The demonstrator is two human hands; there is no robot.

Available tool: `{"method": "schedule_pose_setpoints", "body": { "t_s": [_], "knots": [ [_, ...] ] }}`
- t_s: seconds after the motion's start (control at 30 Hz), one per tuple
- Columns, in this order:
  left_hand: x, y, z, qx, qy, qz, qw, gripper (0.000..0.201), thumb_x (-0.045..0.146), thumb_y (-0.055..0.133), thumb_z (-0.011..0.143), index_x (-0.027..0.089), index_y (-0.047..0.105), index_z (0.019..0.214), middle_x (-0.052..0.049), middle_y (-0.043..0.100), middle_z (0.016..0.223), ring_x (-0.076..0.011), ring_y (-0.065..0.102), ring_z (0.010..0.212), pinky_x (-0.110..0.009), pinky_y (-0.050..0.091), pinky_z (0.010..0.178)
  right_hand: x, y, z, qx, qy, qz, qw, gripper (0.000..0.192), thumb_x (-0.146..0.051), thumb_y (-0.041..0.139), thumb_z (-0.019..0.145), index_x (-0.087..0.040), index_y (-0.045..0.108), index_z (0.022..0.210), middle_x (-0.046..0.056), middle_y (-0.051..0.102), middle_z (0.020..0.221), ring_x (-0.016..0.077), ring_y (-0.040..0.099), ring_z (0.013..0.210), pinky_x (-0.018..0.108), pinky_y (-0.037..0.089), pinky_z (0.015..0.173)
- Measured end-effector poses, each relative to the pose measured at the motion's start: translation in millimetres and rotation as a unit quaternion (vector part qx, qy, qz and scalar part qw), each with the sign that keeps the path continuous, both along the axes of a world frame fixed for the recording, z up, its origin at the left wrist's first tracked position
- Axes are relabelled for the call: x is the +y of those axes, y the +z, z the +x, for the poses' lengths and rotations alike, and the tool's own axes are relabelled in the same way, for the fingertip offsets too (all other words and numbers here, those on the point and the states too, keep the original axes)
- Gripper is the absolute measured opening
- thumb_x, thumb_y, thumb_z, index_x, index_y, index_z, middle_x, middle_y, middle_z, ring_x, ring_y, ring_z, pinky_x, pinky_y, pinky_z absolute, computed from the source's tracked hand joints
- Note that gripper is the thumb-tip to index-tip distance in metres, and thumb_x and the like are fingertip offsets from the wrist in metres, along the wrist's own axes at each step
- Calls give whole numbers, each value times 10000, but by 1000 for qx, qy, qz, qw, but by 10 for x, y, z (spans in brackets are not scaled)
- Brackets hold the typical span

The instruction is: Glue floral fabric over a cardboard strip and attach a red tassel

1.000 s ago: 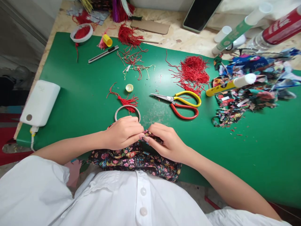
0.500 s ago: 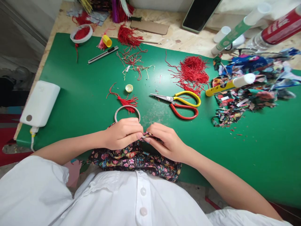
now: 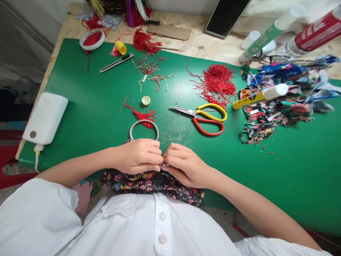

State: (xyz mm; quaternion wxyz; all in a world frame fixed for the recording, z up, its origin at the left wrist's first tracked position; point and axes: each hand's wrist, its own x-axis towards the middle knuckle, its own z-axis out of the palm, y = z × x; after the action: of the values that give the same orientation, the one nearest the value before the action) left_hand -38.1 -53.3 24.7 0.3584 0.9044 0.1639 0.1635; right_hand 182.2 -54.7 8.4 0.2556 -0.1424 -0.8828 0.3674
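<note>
My left hand (image 3: 140,155) and my right hand (image 3: 185,165) meet fingertip to fingertip at the near edge of the green mat (image 3: 87,106). Both pinch the top edge of a dark floral fabric (image 3: 149,181) that hangs over the table edge toward my lap. A small pale bit shows between the fingertips; I cannot tell what it is. Just beyond my left hand lies a metal ring (image 3: 144,128), with a red tassel (image 3: 144,114) touching its far side.
Yellow-and-red scissors (image 3: 206,116) lie right of the ring. A heap of red thread (image 3: 220,81), a yellow glue tube (image 3: 259,96) and floral scraps (image 3: 282,106) sit at the right. A white power bank (image 3: 45,117) is at the left, a utility knife (image 3: 116,62) at the back.
Both hands have drawn a little nearer to me with the fabric edge, and the fingertips are now pressed closer together. More of the metal ring shows beyond the left hand.
</note>
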Motion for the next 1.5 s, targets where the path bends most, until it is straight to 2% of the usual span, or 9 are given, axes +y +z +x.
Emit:
{"method": "schedule_pose_setpoints", "body": {
  "t_s": [0.23, 0.33, 0.5, 0.67, 0.9, 1.2, 1.37, 1.5],
  "knots": [
    [-41, -80, 13, -11, 59, 118, 991, 316, 180, 307, 990, 200, 461, 714, -48, 548, 639, -190, 424, 645, -326, 370, 623, -16, -43, -19, -12, -41, -19, 999, 216, -186, 446, 1001, -183, 505, 794, 52, 585, 751, 159, 448, 703, 300, 401, 679],
    [-61, -111, 21, -14, 87, 144, 986, 307, 178, 311, 988, 191, 477, 731, -47, 552, 635, -189, 422, 642, -321, 369, 621, -22, -48, -23, -17, -57, -16, 998, 186, -153, 454, 981, -183, 494, 802, 43, 560, 728, 159, 428, 693, 299, 389, 661],
    [-67, -104, 24, -18, 104, 136, 985, 319, 234, 312, 999, 189, 487, 736, -40, 538, 620, -185, 407, 624, -317, 365, 609, -33, -39, -25, -17, -72, -11, 997, 171, -135, 458, 966, -185, 476, 803, 25, 502, 700, 156, 390, 673, 291, 366, 634],
    [-83, -131, 37, -16, 128, 148, 980, 304, 211, 377, 977, 202, 470, 688, -25, 514, 587, -180, 401, 604, -318, 343, 597, -36, -36, -22, -28, -70, -13, 997, 176, -143, 445, 974, -189, 465, 805, 26, 504, 713, 156, 398, 676, 286, 358, 630],
    [-140, -145, 61, -10, 163, 152, 975, 349, 233, 348, 994, 212, 442, 658, -4, 479, 563, -166, 416, 574, -316, 342, 590, -29, -22, -18, -45, -58, -22, 997, 211, -180, 431, 997, -192, 445, 786, 11, 483, 687, 148, 406, 651, 276, 341, 613],
    [-127, -147, 42, -14, 153, 145, 977, 361, 252, 355, 995, 207, 468, 655, -6, 489, 552, -163, 414, 563, -315, 326, 580, -47, -31, -12, -60, -63, 4, 996, 250, -196, 417, 1010, -204, 430, 761, 0, 478, 654, 150, 378, 628, 276, 318, 607],
    [-85, -114, 50, -27, 120, 135, 983, 351, 273, 417, 986, 207, 457, 644, 3, 477, 534, -156, 399, 541, -305, 327, 561, -54, -47, -10, -61, -52, -7, 997, 240, -201, 421, 1011, -194, 461, 775, 12, 518, 675, 148, 410, 637, 269, 337, 613],
    [-77, -101, 56, -35, 129, 106, 985, 349, 249, 400, 991, 208, 445, 647, 8, 473, 543, -148, 401, 538, -296, 339, 566, -60, -23, -3, -54, -56, -46, 996, 176, -230, 434, 1008, -174, 514, 861, 29, 577, 715, 146, 479, 658, 260, 379, 634]
  ]
}}
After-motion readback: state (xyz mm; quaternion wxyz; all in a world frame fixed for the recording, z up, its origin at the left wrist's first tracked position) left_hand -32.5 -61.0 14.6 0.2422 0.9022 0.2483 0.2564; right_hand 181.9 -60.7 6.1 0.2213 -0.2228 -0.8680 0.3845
